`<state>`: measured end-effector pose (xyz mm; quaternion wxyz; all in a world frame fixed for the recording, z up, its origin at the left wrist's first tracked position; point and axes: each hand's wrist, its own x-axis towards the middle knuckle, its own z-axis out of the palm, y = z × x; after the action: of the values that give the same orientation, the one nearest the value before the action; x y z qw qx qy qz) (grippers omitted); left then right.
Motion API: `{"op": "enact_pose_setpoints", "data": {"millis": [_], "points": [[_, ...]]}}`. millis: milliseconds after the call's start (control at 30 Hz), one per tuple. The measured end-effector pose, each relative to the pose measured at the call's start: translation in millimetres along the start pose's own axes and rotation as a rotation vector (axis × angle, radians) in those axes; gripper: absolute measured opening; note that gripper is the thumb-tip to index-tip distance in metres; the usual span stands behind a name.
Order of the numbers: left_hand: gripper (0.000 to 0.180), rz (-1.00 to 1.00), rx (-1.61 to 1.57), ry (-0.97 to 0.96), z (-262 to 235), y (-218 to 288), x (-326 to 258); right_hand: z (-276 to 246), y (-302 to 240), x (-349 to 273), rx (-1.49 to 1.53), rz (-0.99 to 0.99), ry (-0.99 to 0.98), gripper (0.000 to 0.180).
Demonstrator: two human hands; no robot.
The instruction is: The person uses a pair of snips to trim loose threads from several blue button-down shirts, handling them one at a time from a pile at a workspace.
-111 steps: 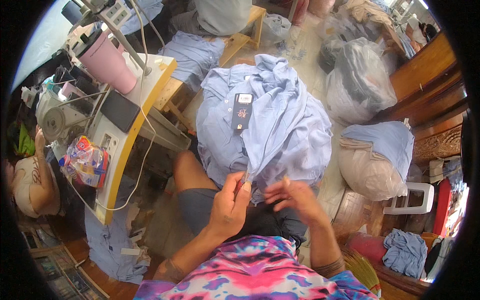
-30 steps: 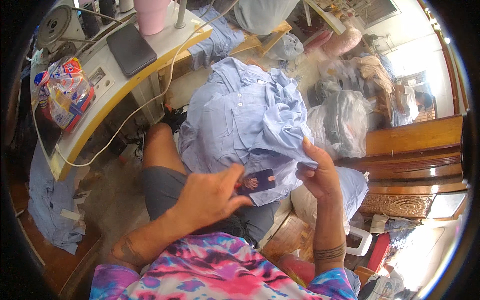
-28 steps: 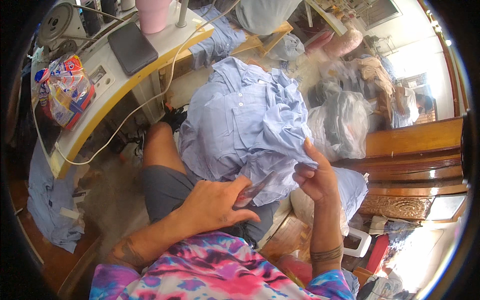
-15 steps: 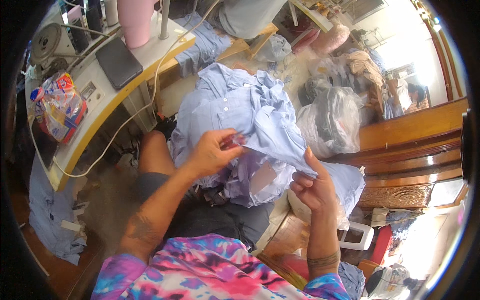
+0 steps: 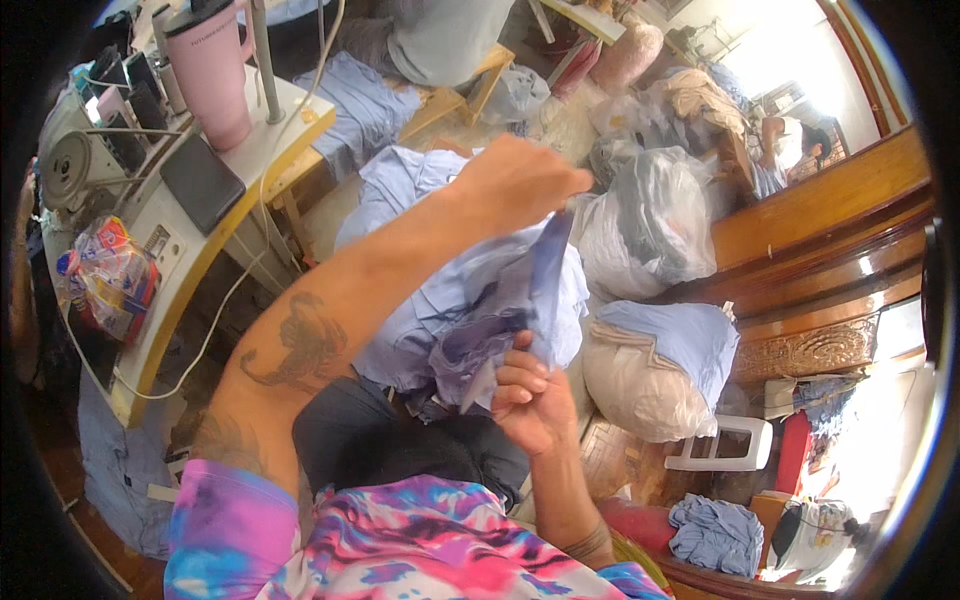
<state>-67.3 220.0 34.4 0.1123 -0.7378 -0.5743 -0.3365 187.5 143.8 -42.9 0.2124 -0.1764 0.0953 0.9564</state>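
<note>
A light blue button shirt (image 5: 405,320) lies bunched over my lap and knees, with paler, crumpled fabric on its underside. My left hand (image 5: 525,182) is stretched forward across it, closed in a pinch on the shirt's far edge; its fingertips are partly hidden. From there a strip of the cloth runs taut down to my right hand (image 5: 532,398). The right fingers are curled round the near end of that strip. My left forearm covers part of the shirt's upper portion.
At left stands a white table (image 5: 283,125) with a pink tumbler (image 5: 210,85), a black phone (image 5: 203,182) and a plastic bread bag (image 5: 108,280). A white cable hangs along its edge. Stuffed plastic bags (image 5: 655,225) and a white stool (image 5: 735,445) are at right.
My left hand has swung forward and right, drawing the cloth edge away. The right hand has come nearer and left. The view has turned, showing more of a stuffed bag with blue cloth on it.
</note>
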Motion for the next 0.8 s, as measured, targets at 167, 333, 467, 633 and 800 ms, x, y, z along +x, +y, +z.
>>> {"op": "enact_pose_setpoints", "data": {"millis": [167, 333, 467, 633, 800], "points": [[0.017, -0.498, -0.469, 0.182, 26, 38, -101, -39, 16, 9, 0.080, 0.043, 0.032, 0.020], [0.021, -0.988, -0.777, 0.164, -4, 66, -196, -52, 16, 7, 0.124, 0.006, 0.025, 0.023], [0.027, -1.155, -0.921, 0.158, -26, 93, -231, -55, 18, 2, 0.153, -0.007, -0.011, 0.023], [0.021, -1.100, -0.868, 0.042, -32, 118, -240, -57, 23, -2, 0.158, -0.043, -0.045, 0.020], [0.016, -1.053, -0.866, 0.104, -19, 134, -237, -54, 22, -10, 0.119, -0.080, -0.017, 0.023]]}}
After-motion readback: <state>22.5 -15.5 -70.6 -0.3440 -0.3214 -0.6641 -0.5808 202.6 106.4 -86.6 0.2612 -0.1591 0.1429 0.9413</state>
